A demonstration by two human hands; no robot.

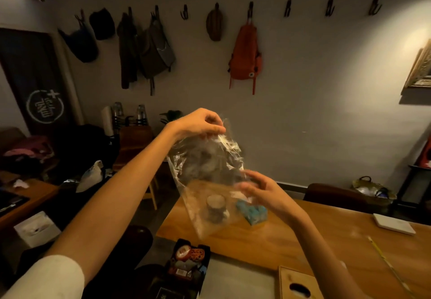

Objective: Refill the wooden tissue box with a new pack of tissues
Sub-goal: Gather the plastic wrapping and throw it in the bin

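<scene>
The left hand, raised at the centre of the frame, pinches the crumpled top edge of a clear plastic bag between thumb and curled fingers, so that the bag hangs down from it. The plastic is wrinkled and catches the light near the top; whether anything lies inside it cannot be told. The right hand, just right of centre and lower, is released, its fingers spread and fairly straight against the bag's lower right edge; it is blurred, so the exact contact is unclear.

The wooden tissue box sits at the bottom edge of the frame, right of centre, on the wooden table, with the dark oval slot in its top facing up. It lies well below both hands and apart from them.

Seen through the hanging plastic, a small round jar stands on the table, with a blue crumpled thing just to its right. A white flat slab lies near the table's right end. At bottom centre a dark tray holds small packets. An orange backpack hangs from a wall hook in the upper middle.
</scene>
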